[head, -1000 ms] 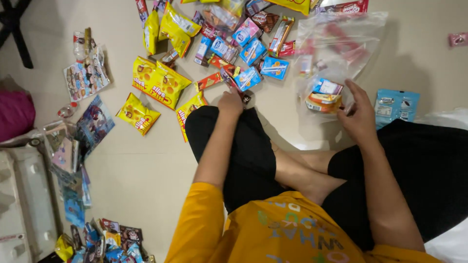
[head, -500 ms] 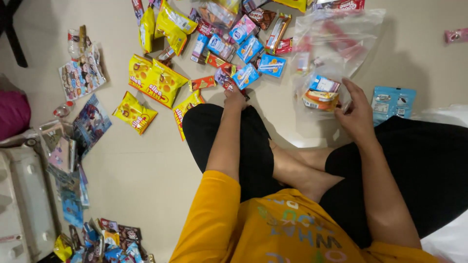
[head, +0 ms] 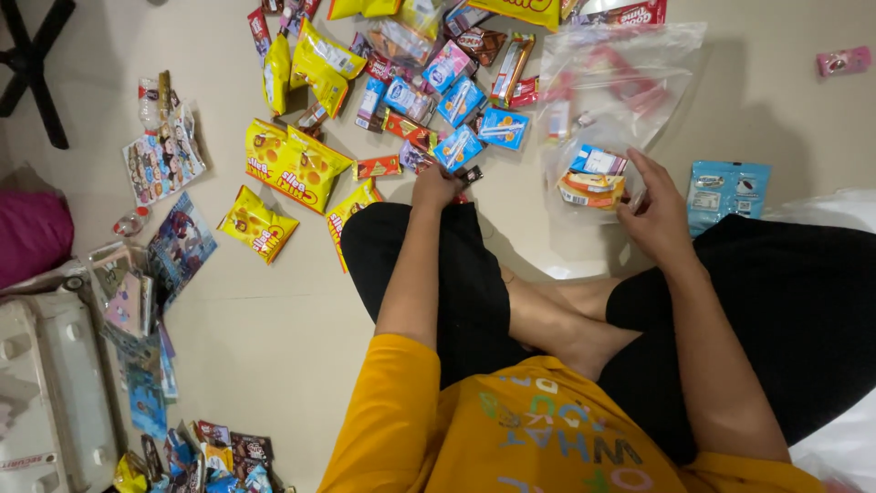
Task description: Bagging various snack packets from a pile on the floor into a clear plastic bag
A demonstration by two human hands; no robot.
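The left hand (head: pixel 436 187) curls over a small dark packet (head: pixel 467 175) on the floor (head: pixel 274 347), just past the knee. The right hand (head: pixel 659 215), fingers spread, holds the clear bag's (head: pixel 630 91) mouth, snack packs (head: pixel 591 175) lying inside just left of it.

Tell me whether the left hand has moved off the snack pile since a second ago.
No. The left hand stays at the same small dark packet beside the blue packet, just beyond the knee; only the view shifted slightly.
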